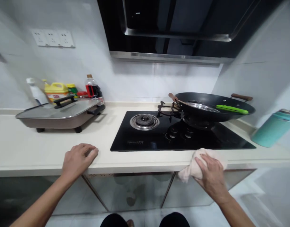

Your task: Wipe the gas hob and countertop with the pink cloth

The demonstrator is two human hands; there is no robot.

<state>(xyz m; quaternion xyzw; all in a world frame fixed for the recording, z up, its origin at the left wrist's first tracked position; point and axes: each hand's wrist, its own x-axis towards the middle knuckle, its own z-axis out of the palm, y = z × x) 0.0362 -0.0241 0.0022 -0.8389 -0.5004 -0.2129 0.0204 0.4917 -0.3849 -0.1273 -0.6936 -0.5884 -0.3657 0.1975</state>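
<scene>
My right hand (212, 176) grips a pale pink cloth (195, 167), bunched against the front edge of the white countertop (145, 158). One end of the cloth hangs over that edge. Just behind it lies the black glass gas stove (149, 144), with its left burner (145, 120) bare of a pan support. My left hand (80, 159) rests on the counter to the left of the stove, loosely bent with the thumb apart and nothing seen in it; its fingertips are partly hidden.
A black wok (220, 116) sits over the right burner, holding a metal lid or bowl (201, 106) and green tongs (232, 109). A pan support (168, 110) lies behind the knobs. Left stands a lidded electric pan (52, 121) before several bottles. A teal flask (274, 127) stands right; the range hood (171, 56) hangs above.
</scene>
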